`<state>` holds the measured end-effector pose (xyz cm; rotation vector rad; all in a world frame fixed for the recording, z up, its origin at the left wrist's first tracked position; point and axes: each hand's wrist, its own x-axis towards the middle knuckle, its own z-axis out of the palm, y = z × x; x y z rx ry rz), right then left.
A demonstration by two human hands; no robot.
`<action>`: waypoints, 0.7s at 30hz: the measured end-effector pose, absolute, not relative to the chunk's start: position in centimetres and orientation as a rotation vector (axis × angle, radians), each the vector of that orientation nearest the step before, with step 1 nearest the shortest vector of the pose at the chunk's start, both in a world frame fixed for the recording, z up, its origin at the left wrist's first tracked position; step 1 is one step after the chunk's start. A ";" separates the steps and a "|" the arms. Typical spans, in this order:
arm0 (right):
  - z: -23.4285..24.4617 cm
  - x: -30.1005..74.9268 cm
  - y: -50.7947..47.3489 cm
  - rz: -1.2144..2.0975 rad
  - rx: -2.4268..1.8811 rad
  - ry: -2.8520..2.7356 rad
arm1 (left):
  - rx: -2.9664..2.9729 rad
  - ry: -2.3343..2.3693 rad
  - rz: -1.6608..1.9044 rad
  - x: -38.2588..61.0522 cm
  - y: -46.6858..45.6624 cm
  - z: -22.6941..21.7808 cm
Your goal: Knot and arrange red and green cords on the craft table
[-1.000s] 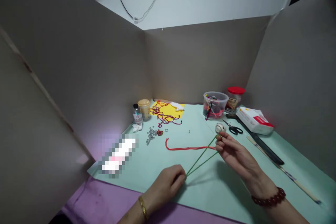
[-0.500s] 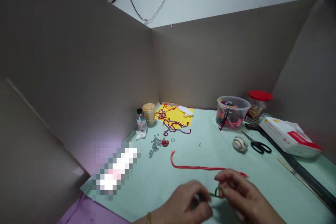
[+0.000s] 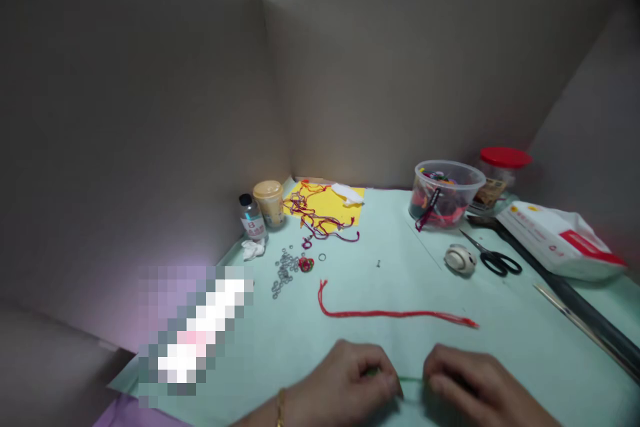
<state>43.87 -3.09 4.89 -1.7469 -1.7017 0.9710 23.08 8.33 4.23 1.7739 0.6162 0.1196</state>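
Between my two hands a short stretch of green cord (image 3: 412, 379) runs straight. My left hand (image 3: 357, 373) is closed on it, and a bit of green shows inside the curled fingers. My right hand (image 3: 467, 380) pinches the cord's other side, with the fingertips pointing down toward the table; the rest of the cord is hidden. Just beyond the hands lies a bundle of red cord (image 3: 395, 314), bent at its left end and touched by neither hand.
Small metal rings (image 3: 285, 270) lie left beside a red-green coil (image 3: 307, 264). Farther back are purple cords on yellow paper (image 3: 327, 203), a bottle (image 3: 253, 219) and a cup (image 3: 271, 205). Rightward are a tub (image 3: 445, 197), a tape measure-like white object (image 3: 460, 259), scissors (image 3: 495, 261) and a tissue pack (image 3: 560, 243).
The small green loop by my right fingers is gone, and the cord is now a straight line. My hands have drawn slightly apart and turned knuckles up; the view has tilted down.
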 end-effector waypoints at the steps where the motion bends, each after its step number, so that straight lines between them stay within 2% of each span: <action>1: 5.5 44.8 -3.4 0.965 -1.759 -1.666 | 1.847 0.578 0.097 22.7 8.9 5.0; 6: 6.0 49.5 -7.2 0.956 -1.892 -1.468 | 2.042 0.506 -0.042 20.6 11.6 7.6; 13: 4.7 49.7 -10.9 0.957 -1.951 -1.462 | 2.192 0.518 -0.237 19.2 11.6 8.2; 21: 7.1 48.8 -6.2 0.393 -1.981 -1.691 | 2.599 0.732 -0.036 19.2 11.7 10.3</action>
